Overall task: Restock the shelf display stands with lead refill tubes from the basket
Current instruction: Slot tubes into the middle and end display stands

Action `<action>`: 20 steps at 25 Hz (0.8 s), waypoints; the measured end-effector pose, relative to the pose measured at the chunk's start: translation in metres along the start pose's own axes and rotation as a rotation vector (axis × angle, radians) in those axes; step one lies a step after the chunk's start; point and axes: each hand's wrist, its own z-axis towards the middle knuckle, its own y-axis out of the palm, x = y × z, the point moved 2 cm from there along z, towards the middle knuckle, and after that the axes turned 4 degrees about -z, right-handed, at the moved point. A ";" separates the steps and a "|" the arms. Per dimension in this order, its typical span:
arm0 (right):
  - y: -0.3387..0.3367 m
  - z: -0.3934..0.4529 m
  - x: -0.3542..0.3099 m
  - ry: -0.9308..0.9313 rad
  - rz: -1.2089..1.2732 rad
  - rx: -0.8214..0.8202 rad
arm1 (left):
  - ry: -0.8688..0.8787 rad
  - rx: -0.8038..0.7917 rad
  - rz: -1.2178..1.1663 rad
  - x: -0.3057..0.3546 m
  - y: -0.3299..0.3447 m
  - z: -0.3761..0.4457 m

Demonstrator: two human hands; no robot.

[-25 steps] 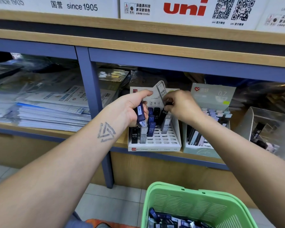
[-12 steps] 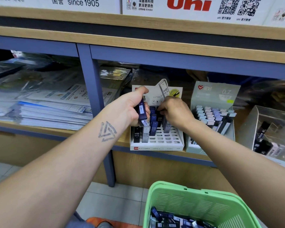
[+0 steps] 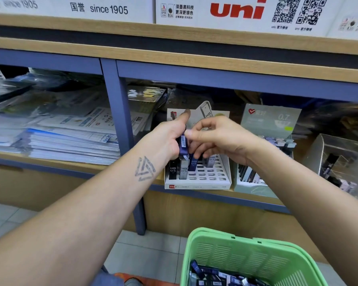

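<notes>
Left hand grips a few dark blue lead refill tubes just above the white display stand. Right hand pinches one at its top end. Tubes look light, rigid, slick plastic; best pinched on flat sides. More in green basket.

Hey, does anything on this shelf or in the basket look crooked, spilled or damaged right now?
Nothing stands out. The refill tubes stand upright in the white stand; most of its front slots are unfilled. The left hand holds a bundle of tubes, the right hand reaches for it. The green basket sits level.
</notes>
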 end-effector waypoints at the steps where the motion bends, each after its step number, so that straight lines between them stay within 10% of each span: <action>1: 0.003 -0.004 -0.002 -0.013 -0.086 -0.003 | 0.026 0.016 0.023 -0.001 0.002 -0.001; 20: -0.020 -0.002 0.017 -0.039 -0.043 0.274 | 0.238 -0.055 0.225 0.002 0.007 -0.013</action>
